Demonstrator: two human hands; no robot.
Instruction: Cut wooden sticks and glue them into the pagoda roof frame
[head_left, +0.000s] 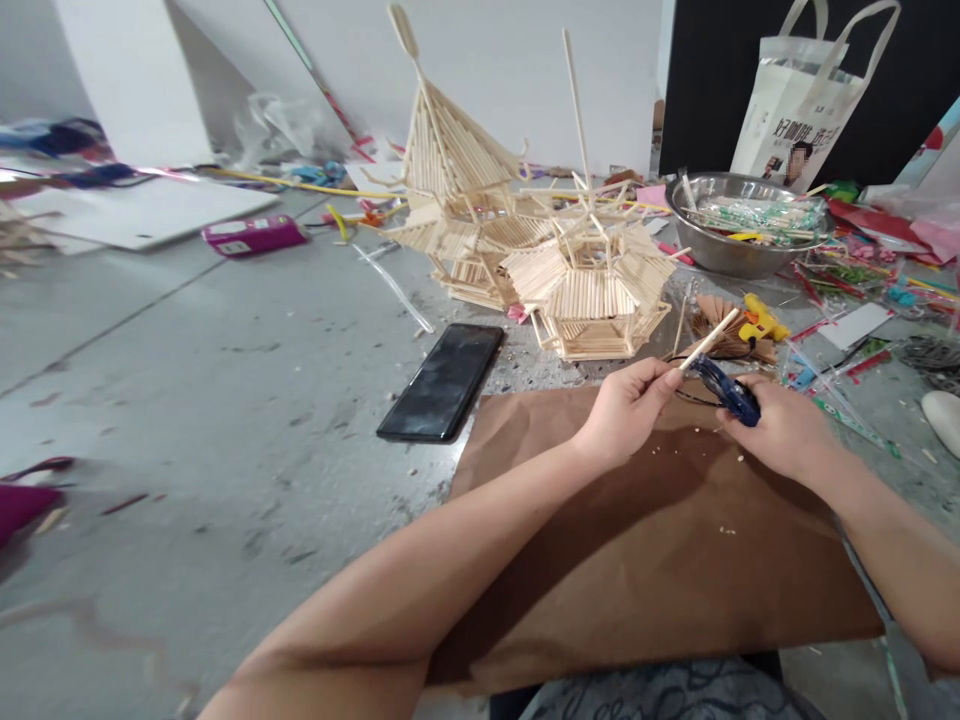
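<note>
My left hand (628, 408) is closed, pinching a thin pale wooden stick (709, 338) that slants up to the right. Wrapped in my right hand (784, 420) is a pair of pliers with dark blue handles (739, 398). The pliers' jaws come close to the stick near my left fingertips; whether they touch it I cannot tell. Both hands are above a brown paper sheet (675, 560) sprinkled with small pale chips. Just beyond them stands a small stick-built pavilion (592, 290), and behind it to the left a taller one with a pointed roof (454, 150).
A black phone (442, 382) lies left of the paper. At the back right are a metal bowl (739, 262) of packaged bits and a white tote bag (799, 100). A yellow glue gun (761, 318) sits among plastic scraps. Farther left is a purple pack (255, 236).
</note>
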